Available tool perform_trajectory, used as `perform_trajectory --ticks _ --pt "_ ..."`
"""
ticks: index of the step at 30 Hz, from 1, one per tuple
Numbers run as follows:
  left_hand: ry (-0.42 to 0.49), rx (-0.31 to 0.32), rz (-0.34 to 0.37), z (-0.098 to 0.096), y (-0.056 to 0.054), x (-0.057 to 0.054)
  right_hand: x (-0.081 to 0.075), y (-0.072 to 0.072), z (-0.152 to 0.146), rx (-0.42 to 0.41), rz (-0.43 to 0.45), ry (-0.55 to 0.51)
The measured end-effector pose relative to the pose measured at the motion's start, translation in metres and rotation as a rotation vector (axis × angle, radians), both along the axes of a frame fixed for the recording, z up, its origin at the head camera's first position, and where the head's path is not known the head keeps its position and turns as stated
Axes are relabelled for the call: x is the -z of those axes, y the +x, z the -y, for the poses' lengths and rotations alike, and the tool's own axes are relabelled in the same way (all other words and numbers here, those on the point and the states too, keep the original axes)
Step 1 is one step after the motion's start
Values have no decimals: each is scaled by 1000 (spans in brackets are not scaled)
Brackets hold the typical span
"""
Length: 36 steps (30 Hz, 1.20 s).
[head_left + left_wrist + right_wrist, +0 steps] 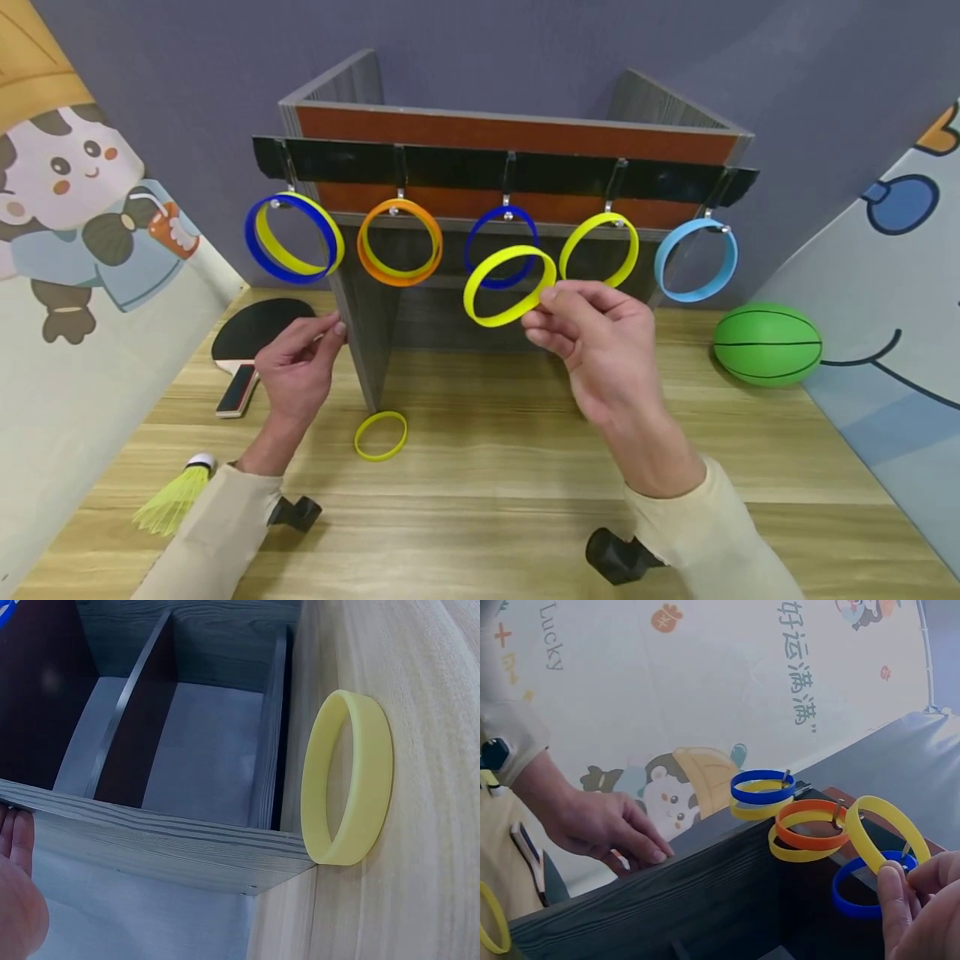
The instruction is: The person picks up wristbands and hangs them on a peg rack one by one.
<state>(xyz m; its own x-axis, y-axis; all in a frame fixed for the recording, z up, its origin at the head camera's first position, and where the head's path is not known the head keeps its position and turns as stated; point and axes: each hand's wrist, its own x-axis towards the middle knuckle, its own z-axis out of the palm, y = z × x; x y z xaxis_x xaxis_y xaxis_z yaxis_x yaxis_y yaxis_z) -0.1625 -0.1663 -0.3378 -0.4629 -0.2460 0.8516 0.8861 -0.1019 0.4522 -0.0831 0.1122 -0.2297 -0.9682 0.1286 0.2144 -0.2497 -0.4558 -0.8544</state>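
Note:
My right hand (611,350) pinches a yellow silicone wristband (470,292) between thumb and fingers, in front of the middle hook. A blue wristband (534,223) hangs on that hook, partly hidden. My left hand (296,367) touches the outer side of the grey shelf unit's left panel (360,333) with its fingertips. From the hooks hang blue and yellow bands (251,237) at the far left, orange and yellow bands (363,250), a yellow band (632,250) and a light blue band (660,271). Another yellow wristband (371,780) lies on the table by the panel's foot.
A black strip (450,162) carries the hooks along the shelf's front. Left of the shelf lie a table tennis bat (258,329) and a yellow shuttlecock (176,496). A green ball (768,344) sits at the right by the cartoon-printed wall (862,333).

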Motion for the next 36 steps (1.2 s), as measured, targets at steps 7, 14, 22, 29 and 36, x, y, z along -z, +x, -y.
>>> perform_trajectory --ticks 7,14,22,29,36 --pt "-7 -5 1 0 0 0 -9 -1 4 31 -26 -10" --pt "-14 -7 4 0 1 -1 -19 -2 9 71 -53 -43" --pt "-27 -5 7 0 1 -2 -22 -5 10 108 -46 -27" --pt "-37 0 12 0 2 -2 -21 -7 10 114 -61 -49" --pt "-29 -1 11 1 3 -1 -20 -7 12 120 -61 -34"
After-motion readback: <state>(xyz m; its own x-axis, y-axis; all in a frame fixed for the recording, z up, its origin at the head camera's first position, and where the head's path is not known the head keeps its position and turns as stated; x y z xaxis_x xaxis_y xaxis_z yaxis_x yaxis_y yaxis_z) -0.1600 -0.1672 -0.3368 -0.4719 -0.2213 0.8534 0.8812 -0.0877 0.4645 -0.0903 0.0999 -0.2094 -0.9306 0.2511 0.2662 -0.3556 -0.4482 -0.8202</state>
